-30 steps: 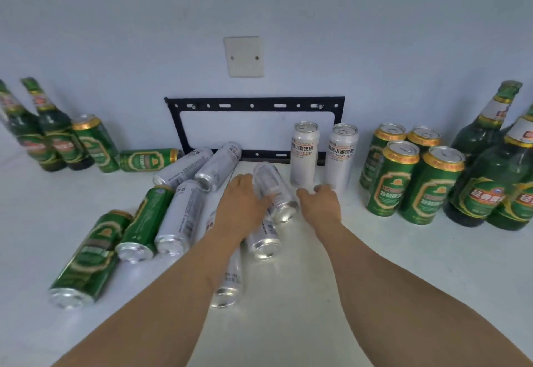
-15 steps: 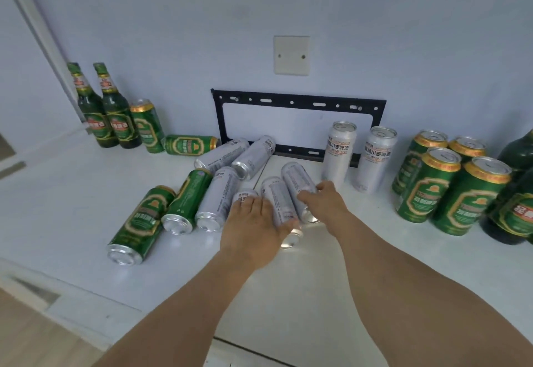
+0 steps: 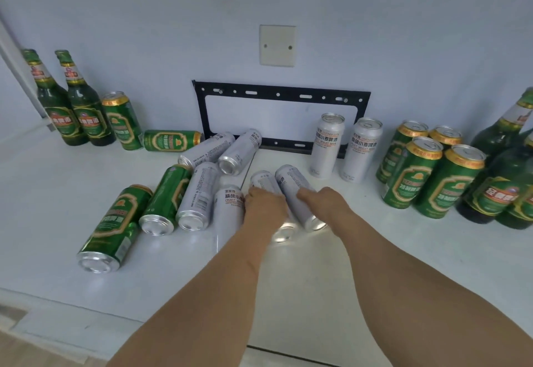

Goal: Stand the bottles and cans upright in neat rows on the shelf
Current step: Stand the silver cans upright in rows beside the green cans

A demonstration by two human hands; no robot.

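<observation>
- Nearest you, your left hand (image 3: 266,208) curls over a lying white can (image 3: 264,183), and your right hand (image 3: 324,200) wraps the lying white can beside it (image 3: 294,186). Both hands look closed on their cans, though the fingertips are hidden.
- The step in hand, as I judge it, is gripping these 2 cans to stand them up. Next you need to tip each onto its base and set it in line with the 2 upright white cans (image 3: 327,147) just behind.
- To your left, several more cans lie on the shelf (image 3: 375,265), among them a green can (image 3: 115,228) nearest the edge.
- Far left stand 2 green bottles (image 3: 72,107); far right, 4 upright green cans (image 3: 427,176) and more bottles.
</observation>
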